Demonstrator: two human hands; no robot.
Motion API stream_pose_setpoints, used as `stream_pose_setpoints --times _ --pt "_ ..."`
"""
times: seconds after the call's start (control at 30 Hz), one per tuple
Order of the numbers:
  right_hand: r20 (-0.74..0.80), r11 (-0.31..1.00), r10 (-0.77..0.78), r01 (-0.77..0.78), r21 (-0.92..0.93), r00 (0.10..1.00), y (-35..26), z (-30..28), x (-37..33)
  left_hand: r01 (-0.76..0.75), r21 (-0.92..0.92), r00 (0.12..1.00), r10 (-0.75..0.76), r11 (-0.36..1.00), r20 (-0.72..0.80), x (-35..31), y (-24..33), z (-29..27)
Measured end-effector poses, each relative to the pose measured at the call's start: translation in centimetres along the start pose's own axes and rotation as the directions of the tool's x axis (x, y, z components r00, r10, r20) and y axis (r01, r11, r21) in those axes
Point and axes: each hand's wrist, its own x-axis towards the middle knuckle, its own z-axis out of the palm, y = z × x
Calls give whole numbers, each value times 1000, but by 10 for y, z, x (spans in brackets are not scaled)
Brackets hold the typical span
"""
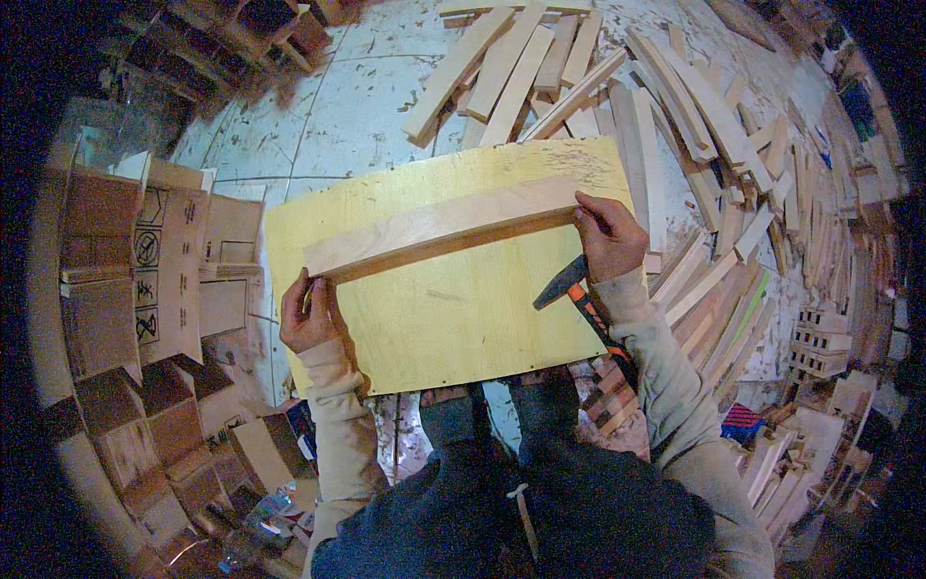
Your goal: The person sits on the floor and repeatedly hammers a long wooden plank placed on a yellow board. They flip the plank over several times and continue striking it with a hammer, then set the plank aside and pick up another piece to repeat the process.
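A long pale wooden board (444,228) lies slightly slanted across a yellow work panel (453,328), its right end farther from me. My left hand (311,311) pinches the board's left end between thumb and fingers. At the opposite end, my right hand (610,234) grips the board in the same way. A hammer (559,283) with a dark head and a black and orange handle rests on the panel just below my right hand. Part of its handle passes under my right forearm.
Loose wooden planks (521,77) are strewn on the floor beyond the panel, with more wood strips (714,280) piled to the right. Cardboard boxes (169,270) line the left side. Small stacked wooden blocks (820,343) stand at the far right.
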Motion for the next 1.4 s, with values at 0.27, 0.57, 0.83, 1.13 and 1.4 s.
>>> stream_pose_setpoints --times 0.27,0.57,0.83,1.13,1.4 --pt "105 824 -404 411 -390 909 1 -7 10 -25 104 1000 24 994 13 7 -8 -7" --pt "220 711 -557 597 -372 801 -6 -16 20 -346 484 935 255 803 245 14 20 -64" --pt "214 770 -524 566 -296 825 -3 -18 19 -31 945 968 -227 324 110 -47 32 -239" --pt "193 759 -524 557 -338 830 1 -15 18 -269 918 868 -340 291 362 -52 -27 -278" --pt "201 802 -455 498 -330 867 5 -14 13 -353 895 848 -312 273 429 -46 9 -285"
